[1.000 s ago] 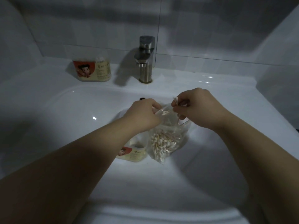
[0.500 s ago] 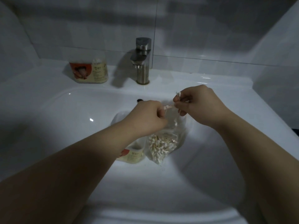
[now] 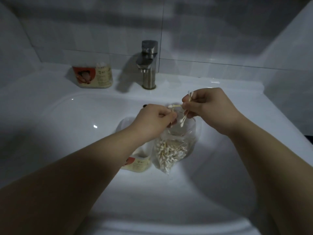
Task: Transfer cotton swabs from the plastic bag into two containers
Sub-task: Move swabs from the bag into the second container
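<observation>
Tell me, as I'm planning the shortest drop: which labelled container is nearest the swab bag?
The basin container, right beside the plastic bag; the ledge container stands far back, left of the faucet.

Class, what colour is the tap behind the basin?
Brushed silver-grey metal tap, clearest in the head view.

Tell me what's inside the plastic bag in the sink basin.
A pile of cotton swabs fills the lower part of the plastic bag. Its upper left part is hidden behind the left hand.
</observation>
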{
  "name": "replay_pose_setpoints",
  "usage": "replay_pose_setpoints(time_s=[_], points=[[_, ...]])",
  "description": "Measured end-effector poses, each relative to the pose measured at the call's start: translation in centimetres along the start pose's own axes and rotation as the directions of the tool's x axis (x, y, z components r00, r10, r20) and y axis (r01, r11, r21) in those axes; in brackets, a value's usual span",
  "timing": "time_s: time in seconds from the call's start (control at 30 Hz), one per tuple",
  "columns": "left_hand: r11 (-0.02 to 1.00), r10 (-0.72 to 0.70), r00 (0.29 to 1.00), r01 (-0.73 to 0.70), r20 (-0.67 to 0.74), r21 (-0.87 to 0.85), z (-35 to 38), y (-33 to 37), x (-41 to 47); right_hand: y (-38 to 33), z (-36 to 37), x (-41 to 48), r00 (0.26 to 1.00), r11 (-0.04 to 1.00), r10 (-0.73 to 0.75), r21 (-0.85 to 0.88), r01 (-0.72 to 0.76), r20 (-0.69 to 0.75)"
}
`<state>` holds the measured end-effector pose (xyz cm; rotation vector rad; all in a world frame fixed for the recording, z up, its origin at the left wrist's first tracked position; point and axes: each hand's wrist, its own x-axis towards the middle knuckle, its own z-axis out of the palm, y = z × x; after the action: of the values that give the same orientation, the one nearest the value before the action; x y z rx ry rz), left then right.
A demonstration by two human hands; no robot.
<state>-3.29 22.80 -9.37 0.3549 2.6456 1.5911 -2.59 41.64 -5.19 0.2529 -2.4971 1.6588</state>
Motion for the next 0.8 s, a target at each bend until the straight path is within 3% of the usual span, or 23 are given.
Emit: replay_pose_setpoints(time_s=[0.13, 0.2, 0.3, 0.43, 0.53, 0.7, 0.8], points=[[0.994, 0.058, 0.998, -0.059, 0.014, 0.088, -0.1, 0.0, 0.1, 0.5, -0.2, 0.3, 0.999, 0.999, 0.013, -0.036, -0.014, -0.033], [0.998, 0.020, 1.000, -0.020, 0.002, 0.061, -0.1, 0.1, -0.1, 0.9, -0.2, 0.5, 0.997, 0.997, 0.013, -0.075, -0.019, -0.077], [0.990, -0.090, 0.995, 0.085, -0.033, -0.112, -0.3, 0.5, -0.1, 1.0, -0.2, 0.6, 0.991, 0.997, 0.015, -0.079, -0.026, -0.136], [0.865, -0.206, 0.971, 0.237, 0.119, -0.443, 0.0, 1.7, -0.3, 0.9, 1.0, 0.3, 0.989, 0.998, -0.009, -0.067, -0.001, -0.147], [0.914, -0.153, 0.968, 0.215, 0.199, -0.343, 0.5, 1.6, -0.8, 0.8, 1.9, 0.2, 0.989, 0.995, -0.022, -0.101, 0.007, -0.146], [0.895, -0.194, 0.963, 0.252, 0.188, -0.369, 0.3, 1.7, -0.5, 0.7, 2.2, 0.0, 0.983, 0.989, -0.054, -0.144, 0.028, -0.178], [0.936, -0.188, 0.961, 0.238, 0.202, -0.258, 0.4, 1.4, -0.7, 0.5, 2.7, -0.3, 0.987, 0.970, -0.102, -0.233, 0.071, -0.124]])
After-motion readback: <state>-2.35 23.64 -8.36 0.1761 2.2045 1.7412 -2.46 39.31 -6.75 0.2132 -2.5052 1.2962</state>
